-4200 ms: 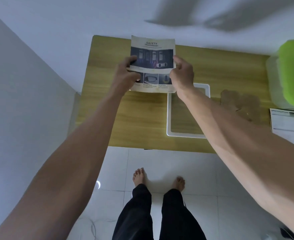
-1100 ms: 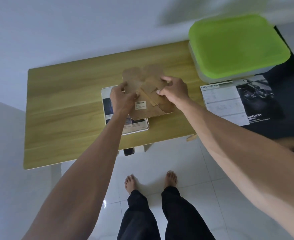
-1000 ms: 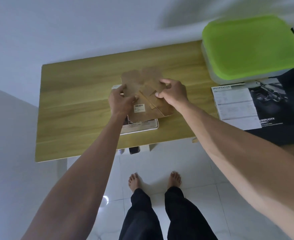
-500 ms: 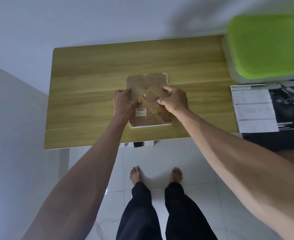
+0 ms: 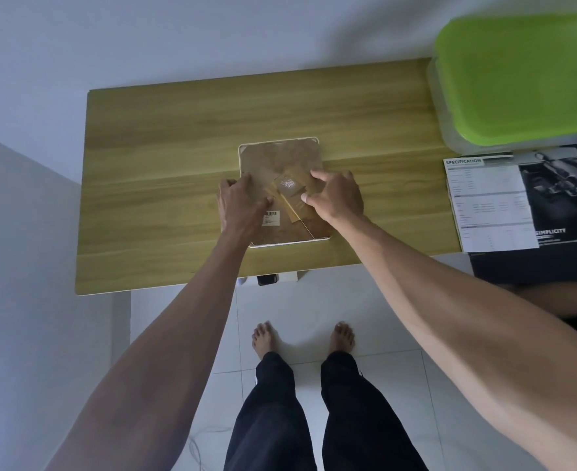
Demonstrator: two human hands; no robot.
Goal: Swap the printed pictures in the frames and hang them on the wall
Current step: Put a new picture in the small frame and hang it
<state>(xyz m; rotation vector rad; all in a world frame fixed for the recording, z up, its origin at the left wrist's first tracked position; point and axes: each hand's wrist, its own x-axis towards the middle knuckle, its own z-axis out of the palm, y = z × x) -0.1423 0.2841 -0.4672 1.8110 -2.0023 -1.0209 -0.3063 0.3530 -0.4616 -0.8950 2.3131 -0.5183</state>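
Fingers of both hands, left hand (image 5: pixel 242 205) and right hand (image 5: pixel 336 195), press down, slightly bent, on the brown backing board (image 5: pixel 280 164) of a white frame (image 5: pixel 288 244) lying face-down mid-table (image 5: pixel 164 158), likely light, rigid, with fragile glazing, best gripped by its edges.

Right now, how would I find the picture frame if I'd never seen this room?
Look at the long wooden table against the wall. Near the middle of it, under the left hand and right hand, the picture frame lies face down. It is the only thing with a brown board back and a thin white rim; the papers and the green-lidded box sit off to the right.
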